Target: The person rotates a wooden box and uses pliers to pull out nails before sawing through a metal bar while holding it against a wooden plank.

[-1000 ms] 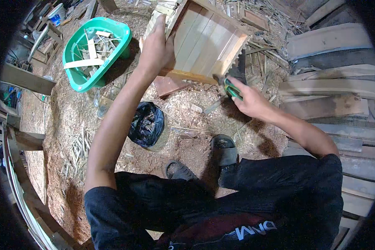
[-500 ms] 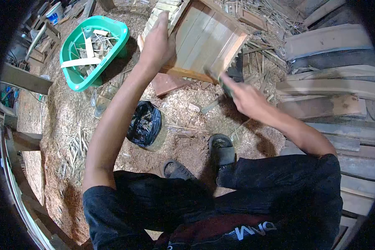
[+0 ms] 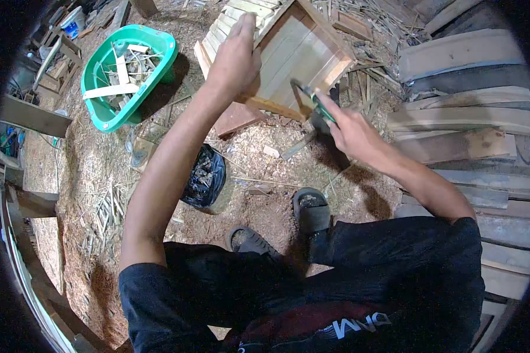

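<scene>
A small wooden box (image 3: pixel 294 50) with a pale slatted side (image 3: pixel 218 36) stands tilted on the ground in front of me, its framed panel facing up. My left hand (image 3: pixel 237 62) lies along the box's edge by the slats, fingers stretched out and thumb beside the frame. In my right hand (image 3: pixel 354 134) is a green-handled tool (image 3: pixel 323 107) with a dark metal end. That metal end is over the lower right part of the panel, close to the frame's near corner. The fingers wrap round the handle and hide part of it.
At the left stands a green tub (image 3: pixel 94 109) of wood scraps. A black plastic bag (image 3: pixel 209 176) sits near my feet. Stacked planks (image 3: pixel 465 120) line the right side. A reddish board (image 3: pixel 237 119) lies under the box's near edge, and shavings (image 3: pixel 259 212) cover the ground.
The metal end of the tool, blurred before, now shows more clearly over the panel. My right hand has shifted slightly right and down; my left hand stays on the box edge.
</scene>
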`<state>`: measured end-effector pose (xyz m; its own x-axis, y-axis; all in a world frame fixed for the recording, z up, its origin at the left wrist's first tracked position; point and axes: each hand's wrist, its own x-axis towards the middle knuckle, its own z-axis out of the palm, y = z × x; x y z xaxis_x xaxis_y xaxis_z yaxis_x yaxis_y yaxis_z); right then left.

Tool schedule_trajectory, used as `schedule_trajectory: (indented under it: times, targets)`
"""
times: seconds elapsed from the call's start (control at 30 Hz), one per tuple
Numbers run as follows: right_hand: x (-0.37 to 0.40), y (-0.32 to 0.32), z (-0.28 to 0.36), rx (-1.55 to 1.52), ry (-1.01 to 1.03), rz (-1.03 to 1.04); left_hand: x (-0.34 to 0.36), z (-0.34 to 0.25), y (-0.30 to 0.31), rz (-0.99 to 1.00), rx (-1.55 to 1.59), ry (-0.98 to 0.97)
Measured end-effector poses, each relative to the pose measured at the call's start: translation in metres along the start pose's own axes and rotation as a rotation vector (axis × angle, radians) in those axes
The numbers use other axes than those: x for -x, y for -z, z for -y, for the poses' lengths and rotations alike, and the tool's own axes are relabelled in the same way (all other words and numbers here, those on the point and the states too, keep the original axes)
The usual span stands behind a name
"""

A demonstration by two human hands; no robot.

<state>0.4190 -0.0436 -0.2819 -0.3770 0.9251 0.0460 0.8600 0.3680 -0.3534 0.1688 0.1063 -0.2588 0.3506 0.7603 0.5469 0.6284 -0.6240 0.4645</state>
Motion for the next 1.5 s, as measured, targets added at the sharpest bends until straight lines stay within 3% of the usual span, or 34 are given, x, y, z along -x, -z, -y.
schedule_trajectory:
  times: [0.07,0.1,0.2,0.23,0.33,0.37,0.47,0.63,0.73,0.77,0.87,0.9,1.0,1.03,1.27,1.4,1.5]
  targets:
    - [0.002,-0.008,-0.003,0.016,0.035,-0.105,0.000,0.003,-0.004,-0.044,0.015,-0.042]
    - [0.004,-0.006,-0.002,-0.121,-0.060,0.122,-0.001,0.004,-0.008,-0.092,0.011,-0.068]
    - [0.006,0.001,-0.002,-0.149,-0.119,0.185,-0.003,0.007,-0.017,-0.175,-0.018,-0.150]
    - [0.005,0.005,-0.004,-0.135,-0.178,0.158,0.000,0.005,-0.019,-0.187,-0.028,-0.170]
    - [-0.001,0.000,-0.010,-0.195,0.056,-0.237,-0.003,-0.005,-0.013,-0.033,0.030,-0.040]
    - [0.003,-0.001,-0.010,-0.191,0.002,-0.109,-0.004,-0.001,-0.017,-0.085,-0.015,-0.114]
    - [0.015,-0.022,-0.028,-0.086,-0.056,0.253,-0.006,-0.008,-0.017,-0.063,-0.034,-0.087]
    - [0.005,0.012,0.002,-0.232,-0.175,0.001,-0.001,-0.010,-0.020,-0.059,-0.036,-0.085]
    - [0.014,-0.017,-0.020,-0.152,-0.138,0.272,-0.009,-0.008,-0.019,-0.043,-0.031,-0.090]
    - [0.015,-0.021,-0.023,-0.077,-0.129,0.276,-0.007,-0.009,-0.019,-0.030,-0.035,-0.094]
    - [0.013,-0.009,-0.020,-0.198,-0.141,0.095,-0.005,-0.003,-0.022,-0.045,-0.036,-0.115]
    - [0.008,0.013,0.003,-0.295,-0.236,0.094,-0.004,-0.008,-0.017,-0.019,-0.012,-0.087]
    - [0.011,-0.024,-0.017,-0.246,0.012,-0.067,-0.002,-0.007,-0.014,-0.026,-0.002,-0.080]
    - [0.006,-0.008,-0.007,-0.147,-0.334,0.443,-0.003,-0.004,-0.014,-0.044,-0.011,-0.092]
    - [0.010,-0.024,-0.034,-0.390,-0.142,-0.059,0.004,0.009,-0.013,-0.098,-0.023,-0.119]
    - [0.004,-0.018,-0.021,-0.537,-0.402,0.165,-0.003,0.020,-0.006,-0.156,-0.007,-0.041]
    - [-0.009,-0.002,-0.030,-0.431,-0.307,0.169,-0.005,0.025,0.004,-0.123,0.012,0.065]
